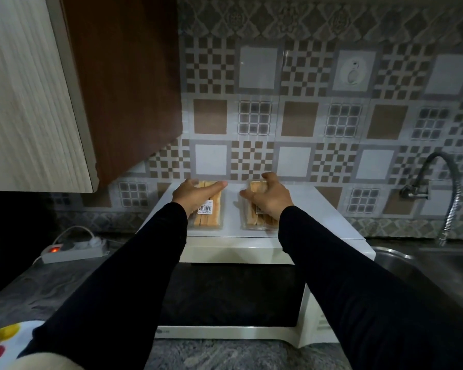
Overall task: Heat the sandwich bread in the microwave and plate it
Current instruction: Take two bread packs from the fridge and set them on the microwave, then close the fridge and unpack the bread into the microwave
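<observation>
Two clear plastic packs of sandwich bread lie side by side on top of the white microwave [230, 252], whose dark door is closed. My left hand [193, 196] lies over the left pack [211, 209], fingers spread across it and thumb reaching over its far end. My right hand [267, 198] covers the right pack [254, 217], fingers curved around its far end and thumb at its left side. Neither pack is lifted off the microwave. Both arms are in black sleeves.
A wall cabinet [51, 102] hangs at upper left. A power strip [72, 252] with a red light lies on the grey counter to the left. A steel sink [433, 265] and flexible faucet [449, 204] are at right. A fruit-patterned plate [3, 343] shows at lower left.
</observation>
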`<action>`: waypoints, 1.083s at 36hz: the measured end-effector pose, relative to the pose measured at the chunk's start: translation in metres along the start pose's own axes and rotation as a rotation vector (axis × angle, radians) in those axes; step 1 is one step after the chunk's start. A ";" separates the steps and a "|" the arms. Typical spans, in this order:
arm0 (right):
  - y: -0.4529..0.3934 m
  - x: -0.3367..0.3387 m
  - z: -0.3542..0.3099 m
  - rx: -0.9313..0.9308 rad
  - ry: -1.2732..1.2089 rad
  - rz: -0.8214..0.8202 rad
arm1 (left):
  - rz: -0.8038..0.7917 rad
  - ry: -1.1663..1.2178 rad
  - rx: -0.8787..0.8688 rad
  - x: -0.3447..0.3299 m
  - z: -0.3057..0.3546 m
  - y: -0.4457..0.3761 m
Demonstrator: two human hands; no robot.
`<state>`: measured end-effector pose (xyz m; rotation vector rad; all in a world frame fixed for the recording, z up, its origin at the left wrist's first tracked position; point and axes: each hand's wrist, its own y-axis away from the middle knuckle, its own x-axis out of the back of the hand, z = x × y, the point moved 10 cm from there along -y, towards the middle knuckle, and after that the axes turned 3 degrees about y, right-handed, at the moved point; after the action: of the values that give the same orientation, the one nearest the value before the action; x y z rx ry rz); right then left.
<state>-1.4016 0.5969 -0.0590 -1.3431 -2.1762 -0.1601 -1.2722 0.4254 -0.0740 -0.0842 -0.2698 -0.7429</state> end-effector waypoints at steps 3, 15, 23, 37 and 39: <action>0.001 0.003 -0.005 0.028 0.043 0.027 | 0.017 -0.016 -0.028 0.003 0.002 0.002; 0.040 -0.007 -0.069 0.267 0.119 0.177 | 0.256 -0.039 -0.116 0.063 0.001 0.043; 0.107 -0.036 -0.095 0.317 0.093 0.141 | 0.301 -0.142 -0.101 0.111 -0.025 0.099; 0.281 -0.158 -0.166 0.277 -0.116 -0.118 | 0.508 -0.345 -0.041 0.292 -0.083 0.286; 0.311 -0.178 -0.188 0.324 -0.126 -0.154 | 0.583 -0.350 -0.031 0.327 -0.091 0.318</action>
<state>-1.0018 0.5368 -0.0553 -1.0293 -2.2902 0.2165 -0.8074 0.4291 -0.0664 -0.3102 -0.5383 -0.1469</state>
